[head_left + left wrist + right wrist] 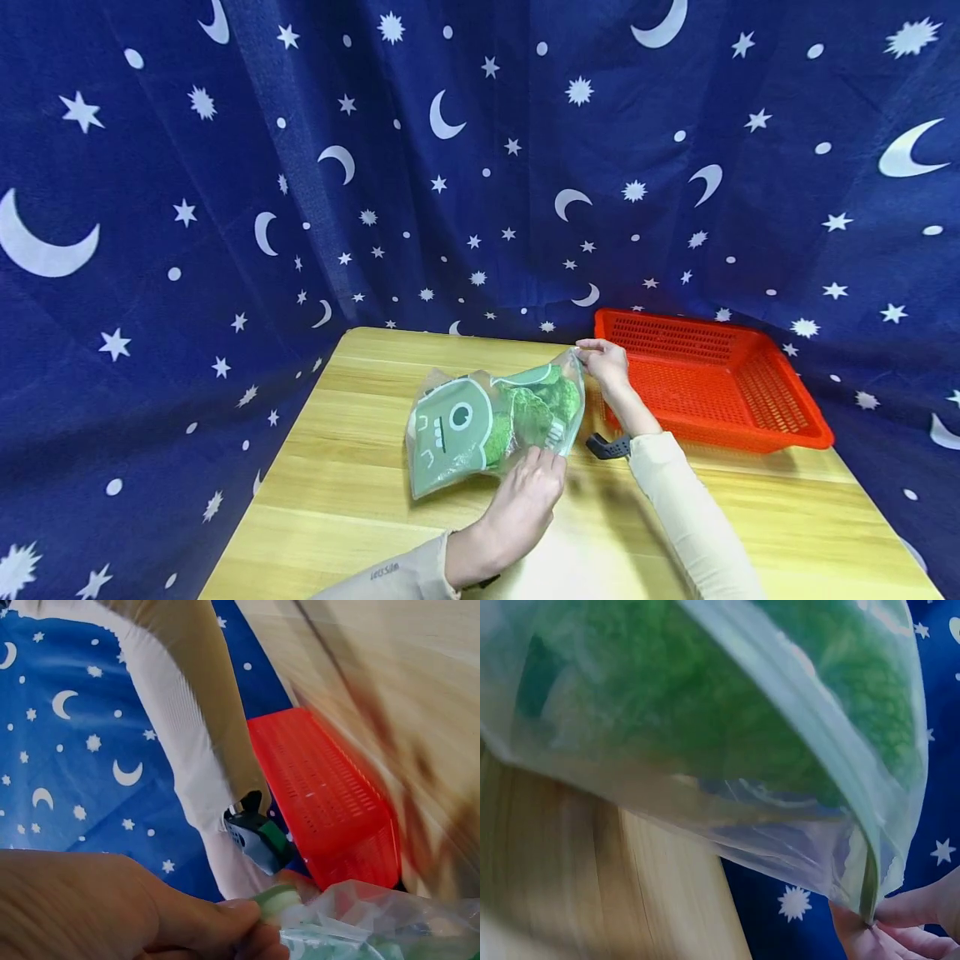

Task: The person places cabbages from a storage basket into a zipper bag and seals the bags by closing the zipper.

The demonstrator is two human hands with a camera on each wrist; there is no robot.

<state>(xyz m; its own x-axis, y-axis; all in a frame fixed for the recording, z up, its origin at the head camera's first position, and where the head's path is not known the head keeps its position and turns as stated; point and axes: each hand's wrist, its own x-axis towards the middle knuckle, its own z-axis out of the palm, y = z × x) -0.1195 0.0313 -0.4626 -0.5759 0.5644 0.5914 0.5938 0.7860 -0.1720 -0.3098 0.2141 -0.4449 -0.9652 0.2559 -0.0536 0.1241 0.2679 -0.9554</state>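
Note:
A clear zip bag (450,437) printed with a green cartoon face is tilted up over the table, with fuzzy green contents (567,400) showing through the plastic. My left hand (521,504) pinches the near end of its zip edge between thumb and fingers. At the far end of that edge, my right hand (606,364) pinches the corner. The zip strip (802,727) runs taut toward the right fingers in the right wrist view. In the left wrist view, a pale green piece of the edge (276,898) sticks out beside my left thumb.
A red perforated plastic basket (802,421) stands on the wooden table (360,417) at the back right, beside my right forearm. A black wrist-camera mount (609,447) juts from the right wrist. A dark blue curtain (510,208) with moons and stars hangs behind the table.

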